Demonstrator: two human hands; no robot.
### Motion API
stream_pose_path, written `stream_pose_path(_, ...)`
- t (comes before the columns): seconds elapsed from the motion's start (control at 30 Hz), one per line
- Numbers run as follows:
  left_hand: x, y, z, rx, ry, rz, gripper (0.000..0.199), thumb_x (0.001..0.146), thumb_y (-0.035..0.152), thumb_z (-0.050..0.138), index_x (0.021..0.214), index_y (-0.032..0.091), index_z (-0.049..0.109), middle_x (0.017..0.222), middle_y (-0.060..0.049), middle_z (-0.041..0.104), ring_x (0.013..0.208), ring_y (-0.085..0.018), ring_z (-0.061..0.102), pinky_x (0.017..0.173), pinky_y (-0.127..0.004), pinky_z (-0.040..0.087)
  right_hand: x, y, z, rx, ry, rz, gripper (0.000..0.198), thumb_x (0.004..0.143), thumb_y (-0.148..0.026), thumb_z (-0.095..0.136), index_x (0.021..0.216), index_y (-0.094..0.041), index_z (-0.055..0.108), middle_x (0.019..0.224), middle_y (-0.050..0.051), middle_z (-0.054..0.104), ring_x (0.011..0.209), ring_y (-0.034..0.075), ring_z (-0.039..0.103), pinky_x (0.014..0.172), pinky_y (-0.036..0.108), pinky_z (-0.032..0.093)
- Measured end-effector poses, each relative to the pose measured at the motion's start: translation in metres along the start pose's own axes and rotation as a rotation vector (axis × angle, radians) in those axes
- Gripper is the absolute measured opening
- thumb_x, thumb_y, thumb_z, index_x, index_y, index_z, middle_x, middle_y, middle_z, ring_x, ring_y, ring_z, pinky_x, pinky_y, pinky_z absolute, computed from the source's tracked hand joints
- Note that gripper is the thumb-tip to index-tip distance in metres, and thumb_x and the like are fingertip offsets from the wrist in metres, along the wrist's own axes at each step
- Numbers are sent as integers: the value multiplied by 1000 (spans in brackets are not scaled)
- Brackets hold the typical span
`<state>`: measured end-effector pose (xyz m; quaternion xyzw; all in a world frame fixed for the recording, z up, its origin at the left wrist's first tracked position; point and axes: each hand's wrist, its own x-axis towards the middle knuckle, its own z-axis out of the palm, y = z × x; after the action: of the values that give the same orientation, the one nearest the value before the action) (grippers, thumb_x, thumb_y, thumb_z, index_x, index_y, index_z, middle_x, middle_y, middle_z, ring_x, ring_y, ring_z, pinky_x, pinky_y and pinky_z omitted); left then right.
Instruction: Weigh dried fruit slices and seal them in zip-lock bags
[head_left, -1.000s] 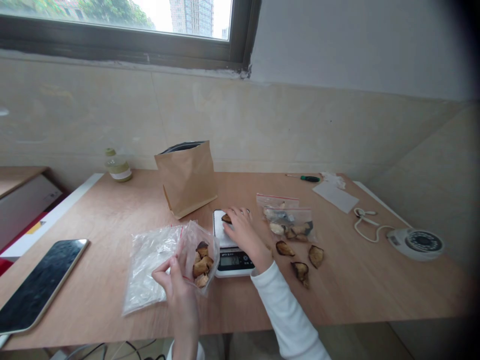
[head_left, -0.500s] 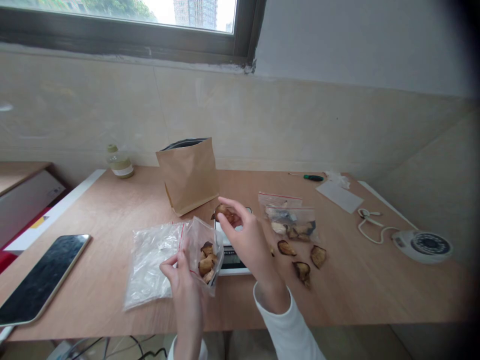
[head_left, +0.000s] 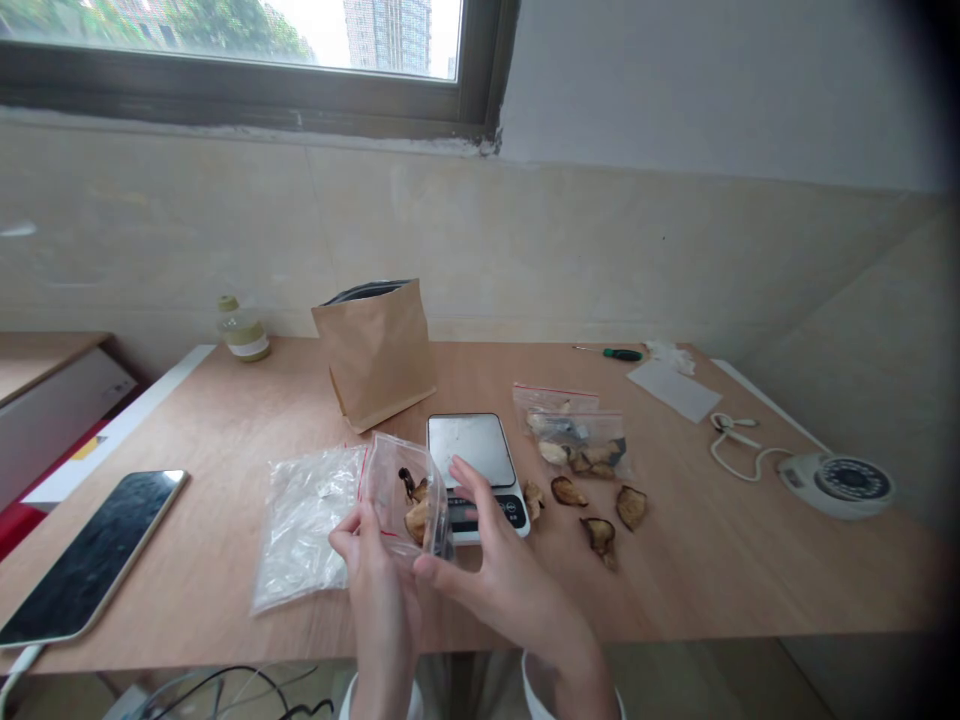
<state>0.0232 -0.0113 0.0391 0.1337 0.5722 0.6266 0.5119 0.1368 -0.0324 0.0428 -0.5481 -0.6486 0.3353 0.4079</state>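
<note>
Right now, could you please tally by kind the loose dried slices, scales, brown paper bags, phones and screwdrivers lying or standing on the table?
Loose dried slices: 4
Scale: 1
Brown paper bag: 1
Phone: 1
Screwdriver: 1
Total: 8

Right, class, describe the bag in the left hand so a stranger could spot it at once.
On the table, find the upright brown paper pouch. Nearer, by the left edge of the scale, is a clear bag holding brown pieces. Unlike the flat plastic to its left and the filled bags right of the scale, it is gripped by the left hand.
</note>
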Motion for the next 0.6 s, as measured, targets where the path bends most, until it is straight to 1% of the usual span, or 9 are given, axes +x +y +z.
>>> stream_pose_path(0.07,-8,0,4,-42,-49,-2,30,87,48,55,103,23,46,106,-5,60,100,-19,63,85,-33,51,-6,4,7,68,-16,14,83,83,-41,67,151,-26,21,148,13,43,134,25,46,104,41,46)
stream_pose_path(0.17,-18,-3,9,-98,-186,61,36,87,53,49,106,23,51,121,-8,58,118,-22,56,93,-36,49,-4,9,9,204,64,26,62,93,-37,53,148,-27,28,144,11,50,131,22,50,105,40,47)
stream_pose_path(0.23,-19,-6,11,-5,-230,181,36,89,53,46,108,23,54,131,-8,54,128,-23,48,102,-39,42,-2,12,2,290,123,30,51,96,-38,48,144,-25,38,139,10,55,127,21,54,103,40,48)
stream_pose_path(0.3,-12,-8,11,129,-221,326,35,89,48,51,114,24,53,136,-7,50,132,-22,43,110,-40,32,-2,14,-9,346,177,31,44,96,-41,47,137,-23,49,135,9,59,126,22,55,106,41,46)
stream_pose_path(0.37,0,-7,11,218,-196,427,42,86,44,58,122,24,50,137,-7,49,132,-21,42,113,-39,28,-5,15,-19,381,215,28,40,96,-43,48,129,-22,59,132,9,62,126,23,55,108,43,43)
stream_pose_path(0.43,14,-4,9,249,-242,460,43,85,46,59,120,23,52,131,-7,53,127,-21,46,109,-36,33,-9,16,-27,405,209,19,39,96,-45,47,123,-22,64,130,8,63,126,24,55,109,45,42)
stream_pose_path(0.5,24,2,7,275,-399,455,35,85,48,58,105,19,62,112,-6,62,112,-20,56,99,-31,42,-13,16,-30,422,170,12,42,96,-48,44,123,-23,65,129,8,64,125,25,55,109,46,41)
stream_pose_path(0.57,29,7,4,290,-542,406,34,85,50,58,91,18,65,90,-4,65,85,-17,61,77,-26,50,-16,18,-31,408,157,23,46,97,-52,39,123,-24,65,126,8,66,124,25,56,110,46,40)
stream_pose_path(0.6,29,8,3,293,-570,387,34,84,51,58,87,18,64,80,-2,63,73,-14,59,66,-24,49,-16,20,-30,393,175,34,49,96,-54,38,122,-23,66,123,9,67,122,25,58,109,46,41)
